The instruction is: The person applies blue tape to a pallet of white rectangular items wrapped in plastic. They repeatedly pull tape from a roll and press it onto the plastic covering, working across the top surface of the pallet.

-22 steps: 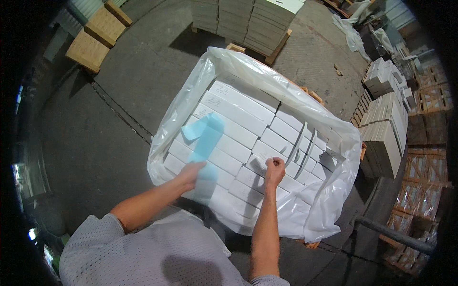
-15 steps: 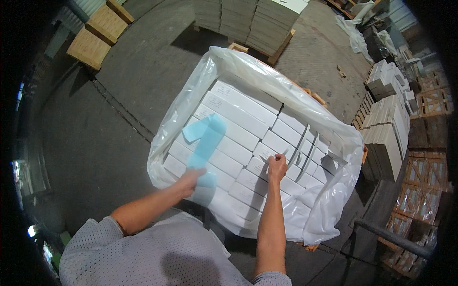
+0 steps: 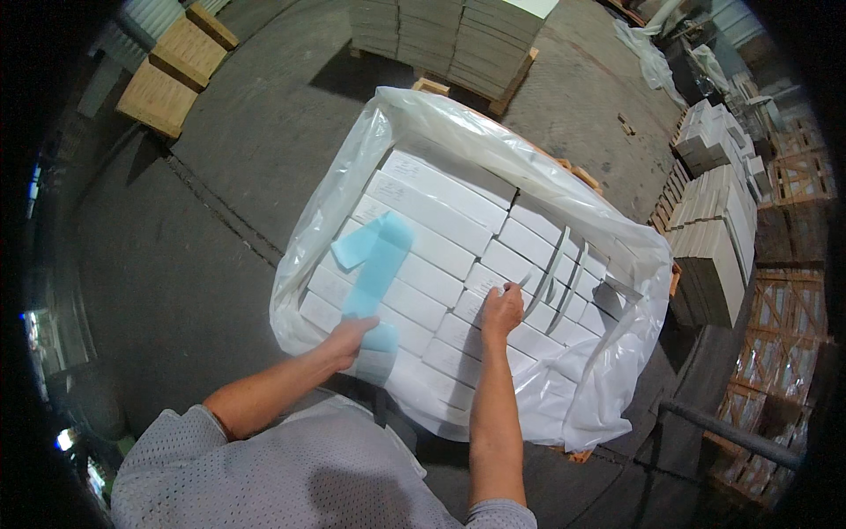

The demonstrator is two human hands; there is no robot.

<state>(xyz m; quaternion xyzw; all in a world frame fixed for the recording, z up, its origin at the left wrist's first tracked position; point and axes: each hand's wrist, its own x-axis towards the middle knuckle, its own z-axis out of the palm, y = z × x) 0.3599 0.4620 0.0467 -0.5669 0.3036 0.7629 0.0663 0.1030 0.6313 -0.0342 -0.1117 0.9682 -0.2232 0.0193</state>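
Nearer the body than in the first frame, the left hand has its fingers clamped on a blue strip, which lies across white boxes. Right hand is over the boxes; whether its fingers grip anything I cannot tell. White bands arch up just beside it. Crumpled plastic rims the load; a grey stack stands beyond, a dark rail lower right.

I logged one left forearm, bare, slanted inward from lower left, with left hand curled closed, and one right forearm, bare, nearly straight ahead, with right hand set farther forward, fingers bunched.
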